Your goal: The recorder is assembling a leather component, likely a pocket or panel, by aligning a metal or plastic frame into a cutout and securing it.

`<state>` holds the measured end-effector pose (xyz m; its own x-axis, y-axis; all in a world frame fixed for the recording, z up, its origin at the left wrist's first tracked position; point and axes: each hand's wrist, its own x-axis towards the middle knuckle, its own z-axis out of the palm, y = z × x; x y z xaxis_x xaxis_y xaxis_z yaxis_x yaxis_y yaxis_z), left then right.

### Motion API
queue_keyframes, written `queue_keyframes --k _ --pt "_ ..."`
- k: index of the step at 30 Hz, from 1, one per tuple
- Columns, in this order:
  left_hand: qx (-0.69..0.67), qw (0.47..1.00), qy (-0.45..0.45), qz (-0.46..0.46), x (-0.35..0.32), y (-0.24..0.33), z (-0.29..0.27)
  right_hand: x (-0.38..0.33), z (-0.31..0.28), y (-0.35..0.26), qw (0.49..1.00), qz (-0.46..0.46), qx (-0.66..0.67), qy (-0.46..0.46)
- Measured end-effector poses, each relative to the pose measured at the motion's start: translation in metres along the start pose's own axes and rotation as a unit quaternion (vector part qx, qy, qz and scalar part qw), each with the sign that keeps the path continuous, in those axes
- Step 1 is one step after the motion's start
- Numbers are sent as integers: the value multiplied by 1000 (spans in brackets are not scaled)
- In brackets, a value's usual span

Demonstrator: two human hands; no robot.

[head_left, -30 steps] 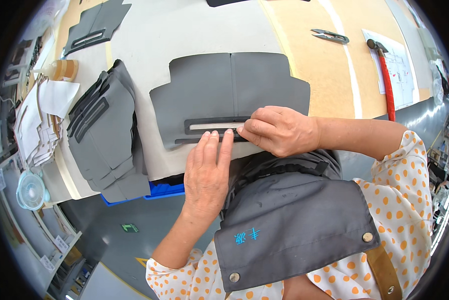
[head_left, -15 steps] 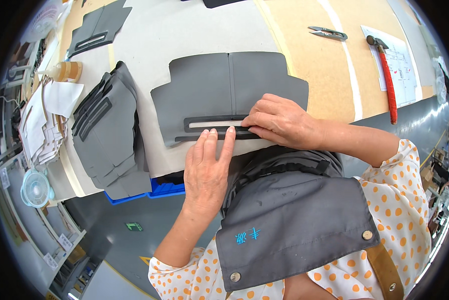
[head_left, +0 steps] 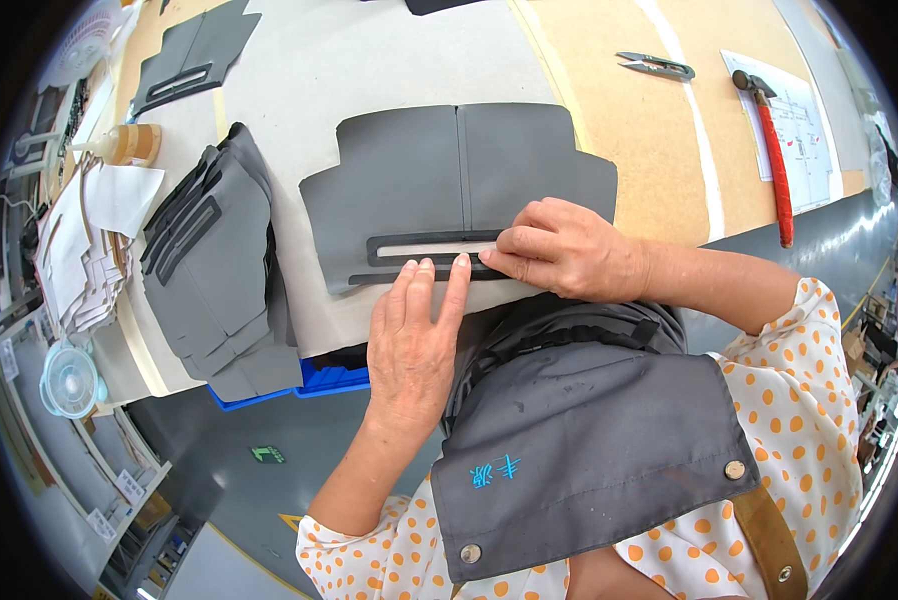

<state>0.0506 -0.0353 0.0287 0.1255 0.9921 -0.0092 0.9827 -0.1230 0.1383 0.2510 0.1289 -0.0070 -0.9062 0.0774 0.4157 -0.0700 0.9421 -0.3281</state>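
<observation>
A grey sheet panel [head_left: 389,200], leather-like with stepped upper corners and a centre seam, lies flat before me. Near its front edge is a long slot bordered by a black strip [head_left: 384,246]; another black strip [head_left: 369,279] runs along the front edge. My left hand [head_left: 409,345] rests with fingers stretched out, tips on the strip below the slot. At the slot's right part, my right hand [head_left: 569,252] has its thumb and fingers pinched together on the black border strip. Its curled fingers hide the slot's right end.
Left of the panel lies a stack of similar grey pieces [head_left: 219,280]. Beyond it are white paper templates [head_left: 84,240], a glue bottle [head_left: 134,144] and a small fan [head_left: 71,380]. Snips [head_left: 657,67] and a red-handled hammer [head_left: 775,160] lie at right, the hammer partly over a printed sheet [head_left: 804,130].
My right hand has shifted slightly left along the slot, its fingertips closer to my left fingers. The left hand stays where it was.
</observation>
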Motion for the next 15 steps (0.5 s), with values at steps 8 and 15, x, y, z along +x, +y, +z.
queue_keyframes --k 8,15 --pt "-45 999 12 -24 -5 1 4 -1 0 -1 1000 -19 -10 -12" --pt "-46 998 -1 -30 -3 1 1 -2 8 1 998 -33 -30 36"
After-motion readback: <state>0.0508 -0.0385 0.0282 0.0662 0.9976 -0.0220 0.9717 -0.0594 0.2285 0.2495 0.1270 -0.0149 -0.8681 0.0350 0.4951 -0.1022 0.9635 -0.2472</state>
